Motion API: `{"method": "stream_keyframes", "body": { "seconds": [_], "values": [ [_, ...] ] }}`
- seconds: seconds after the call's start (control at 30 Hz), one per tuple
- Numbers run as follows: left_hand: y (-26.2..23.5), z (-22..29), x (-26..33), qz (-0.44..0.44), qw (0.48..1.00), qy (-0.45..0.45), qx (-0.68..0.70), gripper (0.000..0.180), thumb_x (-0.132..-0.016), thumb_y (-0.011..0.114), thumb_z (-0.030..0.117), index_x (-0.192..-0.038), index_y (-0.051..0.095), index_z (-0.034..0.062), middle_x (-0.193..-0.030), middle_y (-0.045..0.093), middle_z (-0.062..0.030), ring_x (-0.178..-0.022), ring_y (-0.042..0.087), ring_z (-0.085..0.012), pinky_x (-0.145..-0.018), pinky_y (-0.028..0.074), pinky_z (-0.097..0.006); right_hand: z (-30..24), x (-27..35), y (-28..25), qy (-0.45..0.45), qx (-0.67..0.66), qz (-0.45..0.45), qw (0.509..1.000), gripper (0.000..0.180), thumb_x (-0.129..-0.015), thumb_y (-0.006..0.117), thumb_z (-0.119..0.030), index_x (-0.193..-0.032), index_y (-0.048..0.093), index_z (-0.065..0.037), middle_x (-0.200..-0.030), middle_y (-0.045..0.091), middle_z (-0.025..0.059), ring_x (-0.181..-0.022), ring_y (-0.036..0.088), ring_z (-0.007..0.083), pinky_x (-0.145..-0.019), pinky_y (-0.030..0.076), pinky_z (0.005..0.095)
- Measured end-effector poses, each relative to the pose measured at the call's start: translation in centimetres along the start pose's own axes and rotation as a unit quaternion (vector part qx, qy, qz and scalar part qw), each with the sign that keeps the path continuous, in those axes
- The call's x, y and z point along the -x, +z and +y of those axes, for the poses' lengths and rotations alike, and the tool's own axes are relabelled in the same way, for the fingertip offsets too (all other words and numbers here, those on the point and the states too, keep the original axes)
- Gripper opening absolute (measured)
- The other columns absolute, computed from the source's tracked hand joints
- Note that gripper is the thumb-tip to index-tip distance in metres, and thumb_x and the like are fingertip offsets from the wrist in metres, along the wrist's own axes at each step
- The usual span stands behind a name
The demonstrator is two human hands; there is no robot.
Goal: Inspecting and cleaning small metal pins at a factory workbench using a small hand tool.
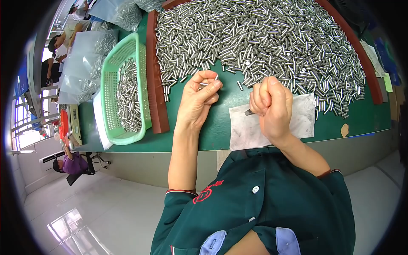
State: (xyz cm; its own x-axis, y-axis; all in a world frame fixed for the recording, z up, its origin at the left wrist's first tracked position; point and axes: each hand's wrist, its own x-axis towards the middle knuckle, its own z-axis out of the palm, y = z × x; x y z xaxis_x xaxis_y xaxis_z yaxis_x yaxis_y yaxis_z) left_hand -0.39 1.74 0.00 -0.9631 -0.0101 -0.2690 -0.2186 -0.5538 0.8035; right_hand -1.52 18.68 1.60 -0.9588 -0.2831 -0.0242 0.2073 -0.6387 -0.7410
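My left hand point(199, 100) pinches a small metal pin point(216, 78) between thumb and fingertips, over the green table point(216, 127). My right hand point(271, 104) is closed in a fist around a small dark tool point(248, 112) whose tip pokes out above a white cloth point(250, 127). Just beyond both hands lies a large heap of short silver metal pins point(263, 38), spread across the table inside a red-brown border point(154, 72).
A light green plastic basket point(111, 89) with several pins in it stands to the left of the border. Clear bags of pins point(91, 55) lie further left. Other people sit at the far left. The floor is pale and glossy.
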Motion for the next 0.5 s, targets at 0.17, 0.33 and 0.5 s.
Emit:
{"method": "stream_keyframes", "body": {
  "seconds": [0.17,0.33,0.5],
  "values": [
    [0.15,0.04,0.1,0.008,0.999,0.011,-0.032,0.012,-0.077,0.056,-0.001,-0.088,0.053,0.0035,-0.074,0.058,-0.007,-0.049,0.037,-0.0013,-0.041,0.024,-0.015,0.09,-0.01,-0.03,-0.001,-0.002,0.0,1.0,0.035,-0.089,0.032,-0.016,-0.055,0.03,-0.007,-0.048,0.031,-0.0011,-0.042,0.024,0.0048,-0.039,0.02,0.0206],
    [0.13,-0.12,0.11,0.01,1.0,0.007,-0.021,0.011,-0.079,0.055,0.0,-0.089,0.052,0.0034,-0.075,0.058,-0.0074,-0.046,0.032,-0.0013,-0.04,0.024,-0.015,0.0,0.02,-0.01,0.001,-0.002,-0.003,1.0,0.036,-0.089,0.032,-0.018,-0.055,0.03,-0.007,-0.048,0.031,-0.001,-0.042,0.024,0.0049,-0.039,0.02,0.0207],
    [0.5,-0.1,0.2,0.001,1.0,0.005,-0.022,0.007,-0.082,0.051,0.003,-0.089,0.052,0.0033,-0.075,0.058,-0.0083,-0.044,0.029,-0.0012,-0.04,0.023,-0.016,0.0,0.1,-0.11,0.0,-0.002,-0.004,1.0,0.036,-0.089,0.032,-0.018,-0.055,0.03,-0.007,-0.048,0.031,-0.0011,-0.042,0.024,0.0049,-0.039,0.02,0.0206]
  ]
}}
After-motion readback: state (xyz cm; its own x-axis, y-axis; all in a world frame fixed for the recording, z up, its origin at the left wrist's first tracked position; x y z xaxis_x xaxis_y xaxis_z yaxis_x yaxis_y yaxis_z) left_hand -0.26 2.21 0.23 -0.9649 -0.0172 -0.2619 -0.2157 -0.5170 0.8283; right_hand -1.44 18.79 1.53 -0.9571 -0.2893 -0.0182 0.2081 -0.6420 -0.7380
